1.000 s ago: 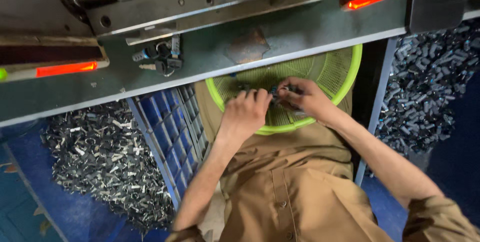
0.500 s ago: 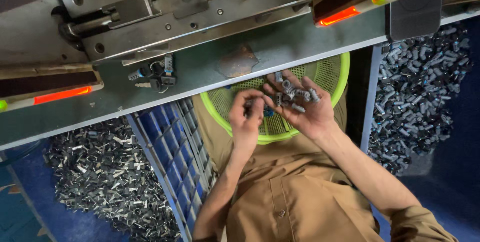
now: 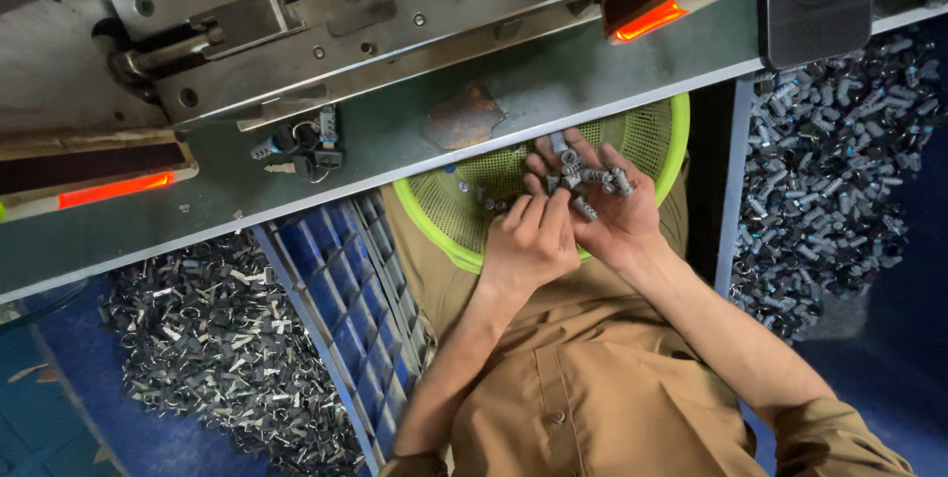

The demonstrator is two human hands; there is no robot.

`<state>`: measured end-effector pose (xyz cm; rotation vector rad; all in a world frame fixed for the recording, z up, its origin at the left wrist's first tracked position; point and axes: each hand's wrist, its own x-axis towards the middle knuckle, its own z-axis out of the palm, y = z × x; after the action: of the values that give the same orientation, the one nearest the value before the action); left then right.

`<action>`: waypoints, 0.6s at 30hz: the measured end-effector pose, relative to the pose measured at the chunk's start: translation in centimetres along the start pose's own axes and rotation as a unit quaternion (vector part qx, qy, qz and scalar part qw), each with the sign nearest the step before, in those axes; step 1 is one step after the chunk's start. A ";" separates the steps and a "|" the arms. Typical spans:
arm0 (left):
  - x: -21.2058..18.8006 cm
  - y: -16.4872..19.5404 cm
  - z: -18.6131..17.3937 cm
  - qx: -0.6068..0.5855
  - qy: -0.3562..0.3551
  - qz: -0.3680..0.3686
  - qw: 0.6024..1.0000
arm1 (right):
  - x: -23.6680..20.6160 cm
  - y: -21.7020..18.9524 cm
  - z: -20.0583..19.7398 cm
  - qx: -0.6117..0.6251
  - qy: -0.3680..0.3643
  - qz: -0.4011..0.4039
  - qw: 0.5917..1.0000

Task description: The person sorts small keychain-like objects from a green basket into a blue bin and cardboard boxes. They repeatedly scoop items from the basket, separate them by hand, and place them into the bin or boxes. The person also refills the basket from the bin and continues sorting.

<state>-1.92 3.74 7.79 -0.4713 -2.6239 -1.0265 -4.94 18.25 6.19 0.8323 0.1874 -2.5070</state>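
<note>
My right hand (image 3: 614, 225) is cupped palm up over a lime-green mesh basket (image 3: 434, 232) that rests on my lap. In the palm lie several small grey metal parts (image 3: 590, 181). Beside it, my left hand (image 3: 528, 248) has its fingertips touching those parts in the right palm. A few more small parts lie in the basket, which is partly hidden under the edge of a grey machine table (image 3: 395, 146).
Metal machine bars (image 3: 375, 13) with two glowing orange lights (image 3: 109, 191) run along the table's top. A heap of shiny metal scraps (image 3: 217, 349) lies at the left and a heap of grey parts (image 3: 829, 171) at the right. A blue ribbed crate (image 3: 341, 289) stands by my left knee.
Both hands came up out of the basket. The right hand turned palm up with a handful of grey parts, and the left hand's fingers moved onto them.
</note>
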 end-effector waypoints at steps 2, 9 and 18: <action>-0.2 0.2 -1.0 -0.102 0.016 -0.016 0.994 | 0.2 -0.3 -0.5 0.083 -0.002 0.031 0.996; -1.6 -3.3 -3.5 -0.130 0.034 -0.209 0.969 | 0.5 -1.3 -1.8 0.075 0.006 -0.010 0.997; -0.9 0.2 0.7 -0.793 0.161 -0.260 0.526 | -0.4 2.1 -2.1 0.004 -0.003 -0.050 0.999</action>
<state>-1.16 4.22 7.08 0.2993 -0.6787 -3.0537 -2.53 17.15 4.76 0.8366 0.2231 -2.6041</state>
